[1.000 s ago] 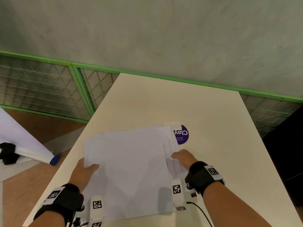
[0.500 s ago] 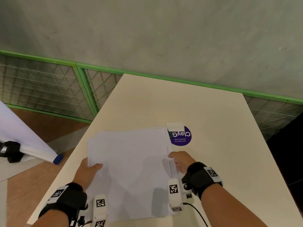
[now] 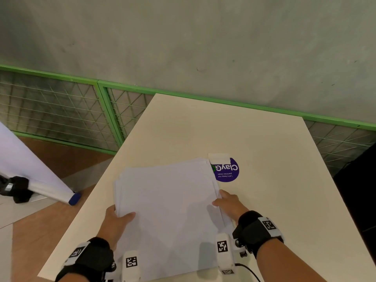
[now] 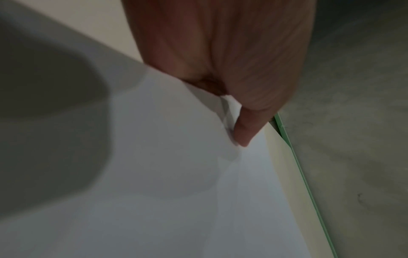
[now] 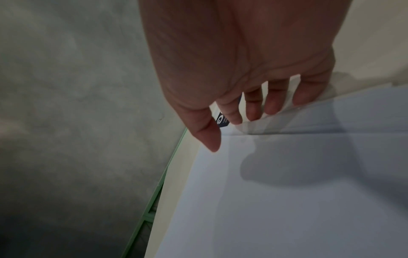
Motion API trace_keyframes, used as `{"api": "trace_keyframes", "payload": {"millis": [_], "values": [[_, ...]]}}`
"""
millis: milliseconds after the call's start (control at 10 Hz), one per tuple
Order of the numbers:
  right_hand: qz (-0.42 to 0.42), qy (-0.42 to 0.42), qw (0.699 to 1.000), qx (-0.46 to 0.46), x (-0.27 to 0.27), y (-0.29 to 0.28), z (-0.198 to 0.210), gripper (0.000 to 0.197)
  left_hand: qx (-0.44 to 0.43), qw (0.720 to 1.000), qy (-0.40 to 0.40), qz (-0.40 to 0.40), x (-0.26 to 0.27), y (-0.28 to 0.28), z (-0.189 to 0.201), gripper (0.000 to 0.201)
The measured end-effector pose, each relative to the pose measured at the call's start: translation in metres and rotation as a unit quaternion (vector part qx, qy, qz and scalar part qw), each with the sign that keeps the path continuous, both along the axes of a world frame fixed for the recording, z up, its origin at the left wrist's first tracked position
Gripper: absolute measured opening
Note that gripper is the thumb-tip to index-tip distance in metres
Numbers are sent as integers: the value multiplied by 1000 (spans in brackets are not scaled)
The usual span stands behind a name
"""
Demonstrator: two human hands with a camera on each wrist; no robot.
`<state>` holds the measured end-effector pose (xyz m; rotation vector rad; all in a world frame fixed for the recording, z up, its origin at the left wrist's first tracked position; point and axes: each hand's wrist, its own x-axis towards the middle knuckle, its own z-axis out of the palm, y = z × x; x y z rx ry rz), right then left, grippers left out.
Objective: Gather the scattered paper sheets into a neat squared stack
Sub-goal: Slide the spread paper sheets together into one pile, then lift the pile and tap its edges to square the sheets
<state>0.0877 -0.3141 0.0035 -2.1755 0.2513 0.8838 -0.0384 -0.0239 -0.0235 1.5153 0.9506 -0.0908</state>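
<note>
A loose stack of white paper sheets [image 3: 168, 210] lies on the near part of the cream table [image 3: 264, 210], its edges still slightly fanned at the left and right. My left hand [image 3: 119, 217] pinches the stack's left edge, thumb on top and fingers underneath; the left wrist view shows the thumb [image 4: 241, 134] pressing into the creased paper [image 4: 176, 174]. My right hand [image 3: 226, 202] is at the stack's right edge. In the right wrist view its straight fingers [image 5: 273, 101] touch the sheets' edge [image 5: 309, 122], and the thumb hovers just over the top sheet.
A round purple sticker [image 3: 227, 171] with a strip of white tape [image 3: 218, 158] sits on the table just beyond the stack's far right corner. A green mesh fence [image 3: 61, 110] and a grey wall stand behind. A rolled white sheet with a blue cap [image 3: 73, 198] lies on the floor at the left.
The fanned sheets have been pushed closer together, uncovering more of the purple sticker. My right hand has moved left against the right edges; my left hand keeps its hold.
</note>
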Motion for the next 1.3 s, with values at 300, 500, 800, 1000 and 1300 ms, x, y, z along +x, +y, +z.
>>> {"api": "trace_keyframes", "payload": {"millis": [300,500,800,1000,1300], "values": [[192,-189,931,-247,-52,4,-13,63,93,995,36,-19,8,-13,4,48],[236,-169,929,-231,-60,0,-18,66,80,997,8,1,1,-18,4,44],[172,-147,960,-163,-55,-3,-10,75,-167,931,-101,309,-17,-34,37,43],[77,-137,982,-103,-39,-10,-8,60,2,997,-75,30,-8,-36,38,26],[85,-136,983,-93,-43,-16,-10,65,10,998,-45,-51,-7,-39,39,36]]}}
